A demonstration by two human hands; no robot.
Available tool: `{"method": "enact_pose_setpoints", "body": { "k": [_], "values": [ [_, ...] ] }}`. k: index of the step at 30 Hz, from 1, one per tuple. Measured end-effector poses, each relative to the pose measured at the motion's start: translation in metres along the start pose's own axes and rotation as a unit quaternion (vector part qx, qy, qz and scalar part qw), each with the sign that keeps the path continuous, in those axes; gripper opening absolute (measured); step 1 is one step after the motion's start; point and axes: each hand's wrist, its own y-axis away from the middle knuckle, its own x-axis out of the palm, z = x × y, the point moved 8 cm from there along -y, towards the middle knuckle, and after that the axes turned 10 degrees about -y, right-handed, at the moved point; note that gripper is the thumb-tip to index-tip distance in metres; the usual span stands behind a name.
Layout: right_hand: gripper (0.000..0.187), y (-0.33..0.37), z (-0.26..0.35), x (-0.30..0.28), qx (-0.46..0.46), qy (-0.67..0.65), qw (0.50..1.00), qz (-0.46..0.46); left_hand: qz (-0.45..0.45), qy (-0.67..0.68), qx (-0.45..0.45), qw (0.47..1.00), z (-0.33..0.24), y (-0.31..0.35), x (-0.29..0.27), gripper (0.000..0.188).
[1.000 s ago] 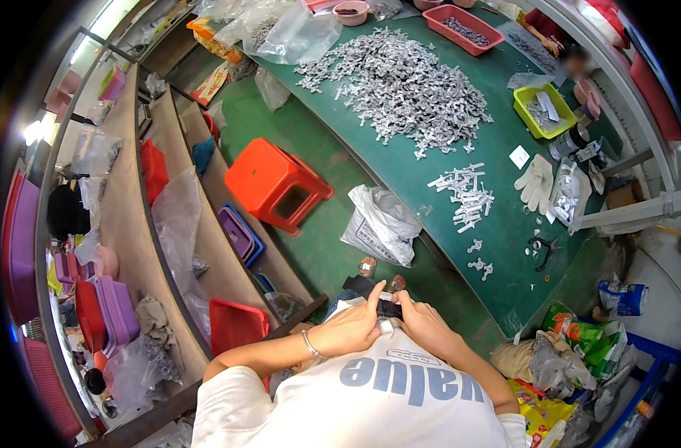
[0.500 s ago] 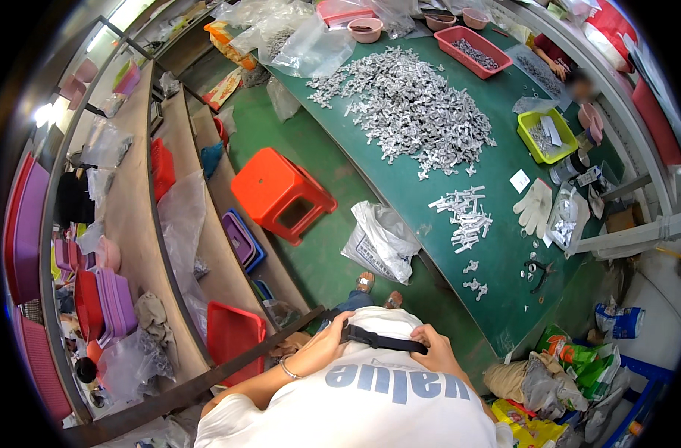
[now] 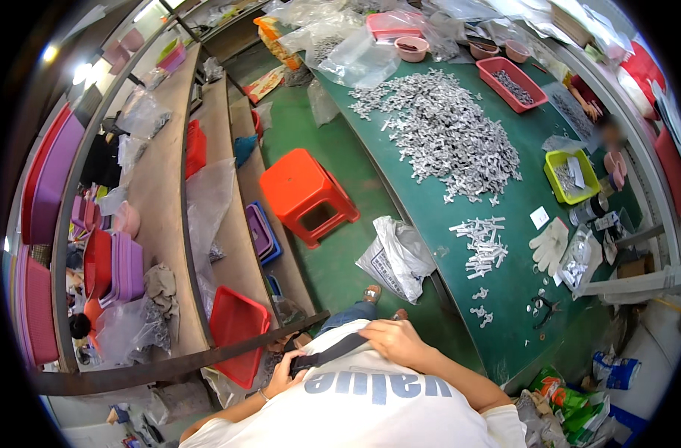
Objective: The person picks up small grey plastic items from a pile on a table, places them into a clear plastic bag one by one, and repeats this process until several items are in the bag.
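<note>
A black strap (image 3: 330,354) lies slantwise across the front of my white T-shirt (image 3: 340,411). At its lower left end, my left hand (image 3: 282,374) is closed round it, with a thin bracelet on that wrist. My right hand (image 3: 394,342) pinches the upper right end, its fingers bent over the strap and partly hiding it. A darker, thicker piece, perhaps a buckle, shows beside my left fingers. Both hands are close to my body, apart from the green table (image 3: 460,299).
Grey metal parts (image 3: 452,134) are heaped on the table, with a smaller pile (image 3: 483,246) nearer. An orange stool (image 3: 303,190) and white sack (image 3: 397,257) stand on the floor. Shelving (image 3: 157,201) with bins runs along the left. Another person's hand (image 3: 588,108) shows at the table's far right.
My left hand has shifted left and lower with its end of the strap. My right hand has come left, and the strap now slants. The whole view has swung, moving the surroundings rightward and down.
</note>
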Motion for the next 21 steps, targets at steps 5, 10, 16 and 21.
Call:
{"method": "enact_pose_setpoints", "body": {
  "k": [5,10,16,21],
  "values": [
    [0.018,-0.032,0.007,0.041,-0.086,0.022,0.994,0.068,-0.129,-0.05,-0.023,0.99,0.027,0.018,-0.024,0.023],
    [0.017,-0.058,-0.002,0.044,-0.073,0.028,0.994,0.083,-0.132,-0.311,-0.1,0.936,0.004,-0.099,-0.091,0.034],
    [0.026,-0.051,-0.072,0.009,0.145,-0.235,0.959,-0.061,0.428,0.009,0.16,0.89,-0.096,-0.228,0.007,0.048],
    [0.018,0.172,-0.129,0.002,0.471,-0.256,0.692,-0.484,0.481,-0.168,0.317,0.8,-0.105,-0.261,0.018,0.044]
  ]
}}
